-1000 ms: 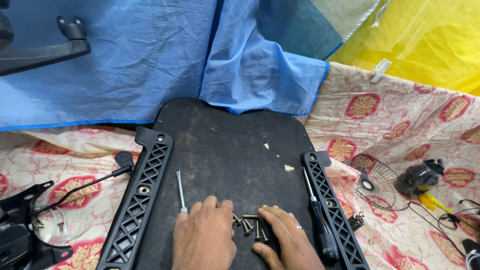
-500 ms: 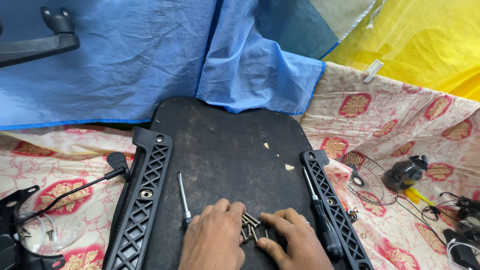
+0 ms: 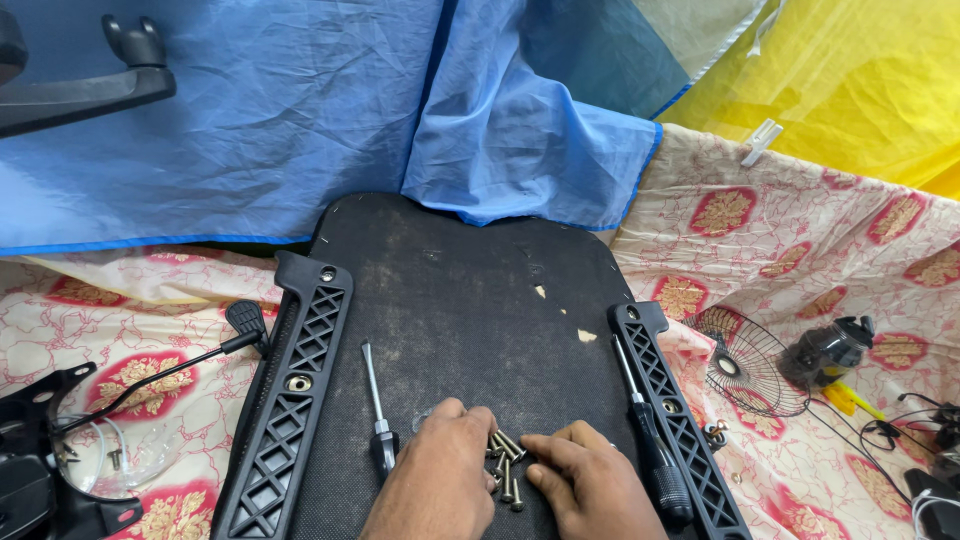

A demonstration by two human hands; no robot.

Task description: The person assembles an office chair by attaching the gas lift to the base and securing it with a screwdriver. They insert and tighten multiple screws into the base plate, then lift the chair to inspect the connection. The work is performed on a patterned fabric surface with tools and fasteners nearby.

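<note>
Both hands, the left hand (image 3: 440, 480) and right hand (image 3: 590, 487), are lying loosely curled and gripping nothing beside the screws (image 3: 505, 462) on the black seat board (image 3: 460, 290), so gathering them gently is keeping them from rolling.

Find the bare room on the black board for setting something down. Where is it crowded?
Free: the upper board, between the left bracket and right bracket, below the blue cloth. Crowded: the near edge, with both hands, screws and two screwdrivers.

Bright even daylight, soft shadows, sharp focus, slight wide-angle edge stretch.
</note>
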